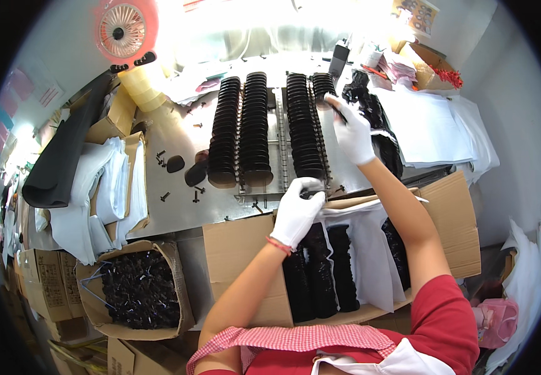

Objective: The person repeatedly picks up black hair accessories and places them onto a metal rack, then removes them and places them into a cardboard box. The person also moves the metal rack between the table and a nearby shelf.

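Both my hands wear white gloves. My right hand (pixel 353 132) is at the far end of the rightmost row of dark oval lens-like pieces (pixel 323 84), its fingers closed on a thin dark flat piece (pixel 339 114). Close to the near end of the metal rack (pixel 281 140), my left hand (pixel 298 209) has its fingers curled in; something dark shows at the fingertips, too hidden to name. Longer rows of the same pieces (pixel 304 134) stand on edge in the rack, with two more rows (pixel 256 128) to the left.
An open cardboard box (pixel 245 250) with black bundles and white sheets sits right before me. Loose dark pieces (pixel 175 164) and small dark clips lie on the metal table (pixel 176 215). Paper stacks (pixel 430 128) flank the table; a box of dark bits (pixel 136 290) stands lower left.
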The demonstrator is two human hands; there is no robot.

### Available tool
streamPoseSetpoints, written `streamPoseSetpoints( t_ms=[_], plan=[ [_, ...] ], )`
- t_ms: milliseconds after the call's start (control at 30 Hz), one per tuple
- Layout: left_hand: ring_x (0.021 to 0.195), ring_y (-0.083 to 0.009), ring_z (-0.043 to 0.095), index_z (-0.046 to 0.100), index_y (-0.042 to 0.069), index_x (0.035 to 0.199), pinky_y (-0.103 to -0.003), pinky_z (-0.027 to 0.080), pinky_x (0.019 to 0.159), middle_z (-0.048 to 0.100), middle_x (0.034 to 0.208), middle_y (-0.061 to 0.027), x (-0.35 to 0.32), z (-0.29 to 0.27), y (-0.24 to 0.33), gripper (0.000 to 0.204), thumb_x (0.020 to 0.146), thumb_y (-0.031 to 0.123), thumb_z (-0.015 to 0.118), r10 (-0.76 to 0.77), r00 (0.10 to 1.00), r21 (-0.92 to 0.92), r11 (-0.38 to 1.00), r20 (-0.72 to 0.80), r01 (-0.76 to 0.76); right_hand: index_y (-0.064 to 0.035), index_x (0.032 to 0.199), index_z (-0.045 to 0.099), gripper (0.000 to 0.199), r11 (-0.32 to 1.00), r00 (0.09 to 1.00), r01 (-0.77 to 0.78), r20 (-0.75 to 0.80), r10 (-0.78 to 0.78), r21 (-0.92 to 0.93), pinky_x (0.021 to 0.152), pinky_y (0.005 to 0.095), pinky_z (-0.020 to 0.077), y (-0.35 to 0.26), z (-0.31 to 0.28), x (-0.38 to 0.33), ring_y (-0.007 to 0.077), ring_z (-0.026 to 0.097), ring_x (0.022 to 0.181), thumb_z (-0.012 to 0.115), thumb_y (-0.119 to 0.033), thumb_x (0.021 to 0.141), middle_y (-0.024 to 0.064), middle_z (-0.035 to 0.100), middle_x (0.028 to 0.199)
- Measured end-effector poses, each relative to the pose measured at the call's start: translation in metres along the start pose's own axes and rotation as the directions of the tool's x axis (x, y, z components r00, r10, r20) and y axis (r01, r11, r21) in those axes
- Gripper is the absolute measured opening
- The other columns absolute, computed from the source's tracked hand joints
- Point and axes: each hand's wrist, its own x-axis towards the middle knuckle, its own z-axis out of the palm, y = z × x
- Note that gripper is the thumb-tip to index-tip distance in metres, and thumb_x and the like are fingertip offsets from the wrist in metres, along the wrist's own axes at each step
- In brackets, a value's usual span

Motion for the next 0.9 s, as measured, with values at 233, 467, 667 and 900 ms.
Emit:
streamPoseSetpoints(
  t_ms=[233, 467, 667, 900],
  plan=[
    [0.114, -0.0151, 0.055, 0.046, 0.02, 0.132, -0.04, 0.054, 0.085, 0.055, 0.126, -0.003, -0.018, 0.024, 0.044, 0.036, 0.101, 0.029, 0.061, -0.247, 0.954, -0.717, 0.695, -0.169, 0.054, -0.0064, 0.116, 0.068, 0.037, 0.939, 0.761, 0.234, 0.553, -0.339, 0.253, 0.094, 0.0416, 0.0502, -0.094, -0.038, -0.036, 0.0353, 0.061, 0.112, 0.069, -0.031, 0.087, 0.0137, 0.067, 0.119],
    [0.1, -0.0272, 0.067, 0.066, -0.001, 0.111, -0.033, 0.053, 0.09, 0.068, 0.103, -0.0165, 0.004, 0.016, 0.003, 0.034, 0.083, 0.017, 0.073, 0.187, 0.979, 0.447, 0.885, -0.084, -0.131, 0.0075, 0.137, 0.045, 0.08, 0.903, 0.894, -0.427, 0.124, 0.43, -0.056, 0.104, 0.0339, 0.0449, 0.08, 0.0, 0.04, 0.0251, 0.058, 0.117, 0.086, -0.029, 0.078, 0.0202, 0.056, 0.13],
    [0.103, -0.0348, 0.066, 0.07, 0.002, 0.11, -0.037, 0.053, 0.092, 0.065, 0.112, -0.021, 0.007, 0.006, 0.008, 0.032, 0.082, 0.017, 0.071, 0.091, 0.996, 0.6, 0.795, 0.026, -0.089, -0.0016, 0.139, 0.053, 0.06, 0.583, 0.748, -0.626, 0.611, 0.259, 0.519, 0.086, 0.0275, 0.0538, 0.137, 0.031, 0.062, 0.0152, 0.065, 0.093, 0.072, 0.001, 0.083, 0.0071, 0.067, 0.113],
    [0.103, -0.0363, 0.066, 0.07, 0.004, 0.111, -0.039, 0.053, 0.093, 0.066, 0.112, -0.0202, 0.004, 0.007, -0.001, 0.033, 0.08, 0.015, 0.07, 0.204, 0.979, 0.625, 0.764, 0.003, -0.161, -0.0049, 0.133, 0.061, 0.046, 0.995, 0.983, -0.087, 0.165, 0.08, 0.04, 0.089, 0.0304, 0.0529, 0.108, 0.055, 0.028, 0.0231, 0.069, 0.094, 0.065, 0.003, 0.087, 0.0159, 0.071, 0.111]
  ],
)
